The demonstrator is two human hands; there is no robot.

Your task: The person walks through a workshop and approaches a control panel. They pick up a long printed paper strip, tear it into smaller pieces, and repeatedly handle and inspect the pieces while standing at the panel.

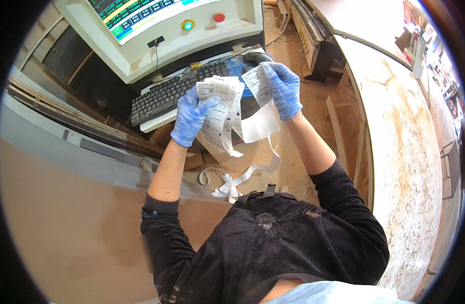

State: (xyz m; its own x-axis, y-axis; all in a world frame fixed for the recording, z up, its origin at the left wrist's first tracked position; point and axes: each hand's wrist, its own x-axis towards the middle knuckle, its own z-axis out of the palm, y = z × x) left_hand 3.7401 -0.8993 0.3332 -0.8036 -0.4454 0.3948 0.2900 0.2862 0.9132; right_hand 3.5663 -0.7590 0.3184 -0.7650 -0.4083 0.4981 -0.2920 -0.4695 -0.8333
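Observation:
My left hand (pixel 190 119), in a blue knitted glove, is closed on a bunch of printed white paper labels (pixel 218 119), with the thumb across the front. My right hand (pixel 284 91), gloved alike, pinches the upper right of another printed label strip (pixel 254 85). A blank-looking white length of paper (pixel 261 124) curves below it toward the bunch; where the two join I cannot make out. Both hands are raised in front of a black keyboard (pixel 174 92), and the right one is just below a dark computer mouse (pixel 257 58).
Beyond the keyboard stands a machine console (pixel 171 43) with a lit screen, a green-lit button (pixel 188 25) and a red button (pixel 219 17). Loose paper strips (pixel 231 186) lie low in front of me. A brown board (pixel 75 202) is at left, a scuffed white panel (pixel 399 142) at right.

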